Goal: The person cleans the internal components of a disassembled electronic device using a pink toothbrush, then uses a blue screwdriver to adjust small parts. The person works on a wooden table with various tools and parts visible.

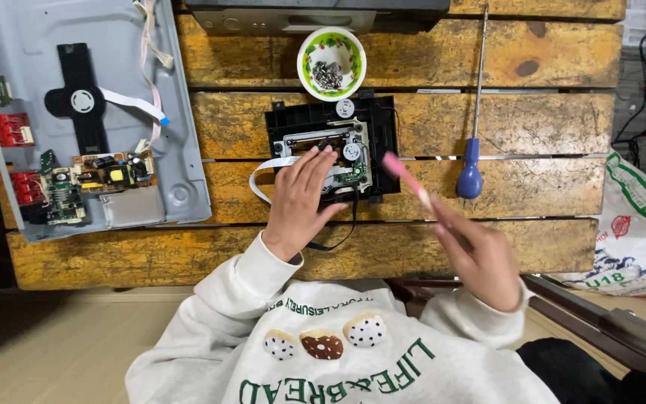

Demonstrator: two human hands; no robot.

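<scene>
A: What lies nearest the bench's front edge?

B: The two hands. The left hand [298,203] rests flat on the black drive [332,147], fingers stretched and slightly apart, pressing on its near left part. It covers that corner of the mechanism, so what is under the palm is hidden.

A: And the other?

B: The right hand [480,258] hovers over the front plank, right of the drive, fingers closed round a pink tool [405,178]. The tool is blurred; its tip points up and left, toward the drive's right edge. I cannot tell whether it touches.

A: Where does the drive sit?

B: At the middle of the bench [532,123], across the gap between two planks. A white ribbon [265,170] loops out on its left, and a black wire [347,224] trails from it toward the front edge, beside the left wrist.

A: What else is around?

B: Right of the drive lies a screwdriver [475,120], blue handle near, shaft pointing to the back edge. On the left end a grey metal chassis [166,90] lies open, with circuit boards [91,183] at its near side and a black bracket [80,93] farther back. Behind the drive, a small green-rimmed bowl [331,63] holds screws. At the back edge sits a dark device [315,11], partly cut off. Off the right end there is a printed white sack [637,224].
</scene>
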